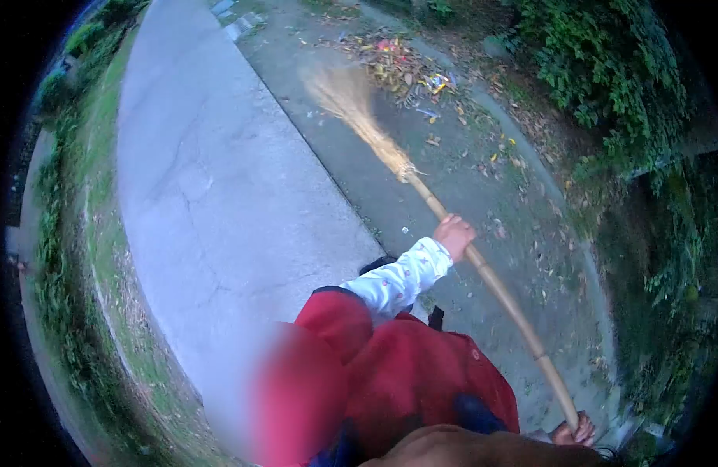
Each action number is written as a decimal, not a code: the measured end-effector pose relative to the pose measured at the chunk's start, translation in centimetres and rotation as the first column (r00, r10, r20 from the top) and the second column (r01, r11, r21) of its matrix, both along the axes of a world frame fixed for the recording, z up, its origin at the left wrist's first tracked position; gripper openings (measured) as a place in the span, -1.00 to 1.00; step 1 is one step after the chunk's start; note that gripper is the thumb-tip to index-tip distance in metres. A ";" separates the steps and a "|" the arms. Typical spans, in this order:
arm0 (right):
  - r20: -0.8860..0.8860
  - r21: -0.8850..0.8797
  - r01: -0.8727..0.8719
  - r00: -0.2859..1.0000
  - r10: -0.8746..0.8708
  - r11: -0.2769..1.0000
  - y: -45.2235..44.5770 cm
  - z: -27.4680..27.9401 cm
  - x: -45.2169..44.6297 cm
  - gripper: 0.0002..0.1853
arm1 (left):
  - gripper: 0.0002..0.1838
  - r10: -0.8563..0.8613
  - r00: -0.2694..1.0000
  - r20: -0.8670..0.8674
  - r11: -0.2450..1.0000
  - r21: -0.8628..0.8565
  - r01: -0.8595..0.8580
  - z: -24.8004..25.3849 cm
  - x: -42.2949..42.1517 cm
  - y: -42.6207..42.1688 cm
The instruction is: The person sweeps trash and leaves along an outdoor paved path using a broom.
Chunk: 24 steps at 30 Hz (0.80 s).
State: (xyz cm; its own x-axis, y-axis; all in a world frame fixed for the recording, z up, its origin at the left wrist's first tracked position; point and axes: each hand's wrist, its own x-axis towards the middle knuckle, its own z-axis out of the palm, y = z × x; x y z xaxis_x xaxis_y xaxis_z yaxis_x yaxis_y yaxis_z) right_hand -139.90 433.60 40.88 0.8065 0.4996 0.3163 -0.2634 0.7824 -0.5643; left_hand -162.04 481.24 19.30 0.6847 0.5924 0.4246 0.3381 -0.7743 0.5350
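Note:
A long broom (505, 294) with a bamboo handle and straw bristles slants across the view from lower right to upper middle. My left hand (454, 236), below a white patterned sleeve, is wrapped around the handle not far from the bristles. Near the handle's other end, my right hand (574, 430) grips it at the lower right. The bristles are blurred and spread beside a pile of dry leaves and litter (405, 74), with red, yellow and blue bits in it. Whether the bristle tips touch the ground, I cannot tell.
A pale concrete path (195, 194) runs along the left, its edge meeting darker ground (351, 167). A low curb (522, 144) curves along the right, with scattered leaves and green bushes (608, 70) beyond. Grass (102, 194) borders the path's far left side.

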 end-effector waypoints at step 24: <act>-0.026 -0.540 0.224 0.959 -0.283 0.811 41.7 -1.5 -25.6 -0.70 | -0.77 -0.037 0.876 -0.481 0.998 -0.061 0.008 -16.9 -20.0 32.8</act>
State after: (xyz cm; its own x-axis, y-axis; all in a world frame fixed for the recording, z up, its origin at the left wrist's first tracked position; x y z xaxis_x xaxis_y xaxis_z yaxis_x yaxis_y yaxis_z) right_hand -165.49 475.27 39.37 0.9403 0.3393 -0.0250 -0.1752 0.4201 -0.8904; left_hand -182.00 514.04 2.36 0.8095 0.5870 0.0059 0.5478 -0.7589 0.3522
